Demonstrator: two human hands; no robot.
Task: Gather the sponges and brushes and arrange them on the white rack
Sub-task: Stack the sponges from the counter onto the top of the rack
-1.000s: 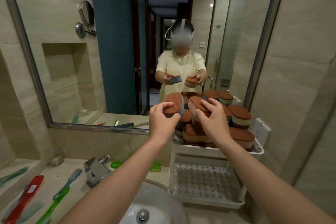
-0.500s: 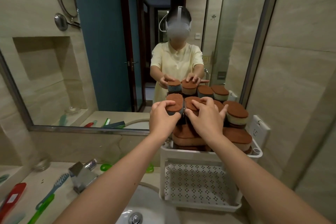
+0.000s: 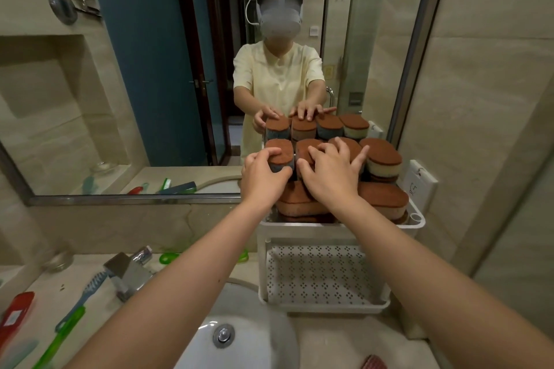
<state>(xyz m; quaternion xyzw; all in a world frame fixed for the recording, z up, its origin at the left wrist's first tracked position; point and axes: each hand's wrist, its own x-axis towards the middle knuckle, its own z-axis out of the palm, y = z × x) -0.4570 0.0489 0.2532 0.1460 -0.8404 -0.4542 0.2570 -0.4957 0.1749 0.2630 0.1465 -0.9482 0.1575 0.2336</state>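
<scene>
Red brush partly off-frame left

1. Both bare forearms reach forward and converge, with the hands side by side and just touching.
2. Left hand, knuckles up, grips a grey-sided sponge, its fingers curled over the top.
3. Right hand clasps the neighbouring sponge with splayed fingers, the little finger stretched outward.
</scene>
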